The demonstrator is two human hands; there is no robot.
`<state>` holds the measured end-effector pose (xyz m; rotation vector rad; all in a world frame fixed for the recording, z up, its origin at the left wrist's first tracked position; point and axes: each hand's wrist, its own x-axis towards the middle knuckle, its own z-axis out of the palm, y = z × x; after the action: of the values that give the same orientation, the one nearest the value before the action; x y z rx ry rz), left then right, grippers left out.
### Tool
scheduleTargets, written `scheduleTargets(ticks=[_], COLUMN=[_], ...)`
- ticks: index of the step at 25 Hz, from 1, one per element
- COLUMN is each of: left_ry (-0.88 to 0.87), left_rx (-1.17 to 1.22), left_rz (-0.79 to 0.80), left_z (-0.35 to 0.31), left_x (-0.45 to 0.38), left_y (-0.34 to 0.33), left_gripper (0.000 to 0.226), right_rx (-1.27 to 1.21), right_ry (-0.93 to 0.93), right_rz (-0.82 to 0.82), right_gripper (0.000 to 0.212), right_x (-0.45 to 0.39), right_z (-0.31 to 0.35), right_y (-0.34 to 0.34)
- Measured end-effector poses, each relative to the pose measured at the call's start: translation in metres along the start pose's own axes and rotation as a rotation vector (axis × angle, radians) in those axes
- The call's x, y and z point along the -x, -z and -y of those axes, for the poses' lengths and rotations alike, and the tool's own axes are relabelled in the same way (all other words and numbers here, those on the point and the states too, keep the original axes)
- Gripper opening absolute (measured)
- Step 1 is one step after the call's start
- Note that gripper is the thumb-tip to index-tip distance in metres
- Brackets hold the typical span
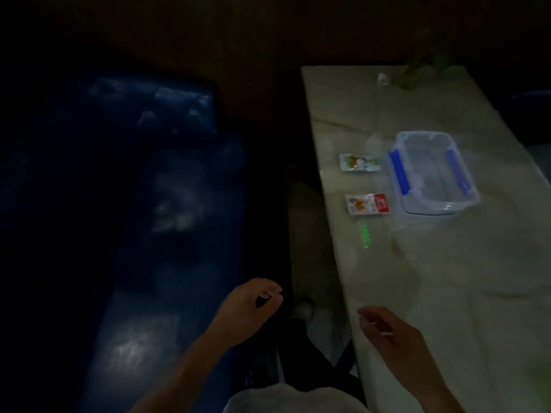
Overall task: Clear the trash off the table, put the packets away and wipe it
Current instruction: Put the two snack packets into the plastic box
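The scene is dim. A pale marbled table (447, 263) runs along the right. Two small sauce packets lie near its left edge: a white and green packet (359, 162) farther away, a white and red packet (368, 204) nearer. Right of them stands a clear plastic tub (432, 171) with blue clips and nothing visible inside. My left hand (249, 305) hangs left of the table over the dark gap, fingers curled, holding nothing I can see. Over the table's near left edge my right hand (396, 335) has its fingers loosely bent and apart, with nothing in it.
A dark blue padded bench (155, 204) fills the left side. A green light streak (365, 234) lies on the table below the red packet. A small pale object (382, 79) and a plant (423, 64) stand at the table's far end.
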<state>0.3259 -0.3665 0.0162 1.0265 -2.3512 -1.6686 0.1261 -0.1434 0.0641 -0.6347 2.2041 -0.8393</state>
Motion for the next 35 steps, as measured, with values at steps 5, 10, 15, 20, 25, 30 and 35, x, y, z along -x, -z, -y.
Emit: scheduleTargets(ticks=[5, 10, 15, 20, 25, 30, 35], left_ry=[-0.014, -0.108, -0.202, -0.25, -0.314, -0.501, -0.732], left_rx=[-0.126, -0.281, -0.416, -0.55, -0.692, -0.918, -1.02], left_rz=[0.209, 0.346, 0.428, 0.59, 0.76, 0.91, 0.936], left_z=[-0.038, -0.095, -0.122, -0.127, -0.12, -0.13, -0.142], left_x=[-0.096, -0.179, -0.226, -0.28, -0.358, -0.462, -0.555], left_y=[-0.025, -0.049, -0.052, -0.053, -0.048, -0.034, -0.029], left_gripper=[0.013, 0.016, 0.022, 0.021, 0.023, 0.031, 0.036], right_rx=[-0.096, -0.169, -0.092, -0.097, -0.047, -0.035, -0.072], right_ry=[-0.11, -0.18, -0.203, -0.317, -0.441, -0.569, -0.736], right_rz=[-0.122, -0.267, -0.286, -0.367, -0.413, -0.434, -0.573], right_gripper=[0.018, 0.026, 0.018, 0.022, 0.026, 0.036, 0.046], right_x=[-0.038, -0.071, -0.098, -0.129, -0.169, -0.235, -0.297], right_z=[-0.027, -0.037, -0.033, -0.03, -0.016, 0.019, 0.049], right_y=[0.029, 0.061, 0.063, 0.057, 0.036, 0.013, -0.005])
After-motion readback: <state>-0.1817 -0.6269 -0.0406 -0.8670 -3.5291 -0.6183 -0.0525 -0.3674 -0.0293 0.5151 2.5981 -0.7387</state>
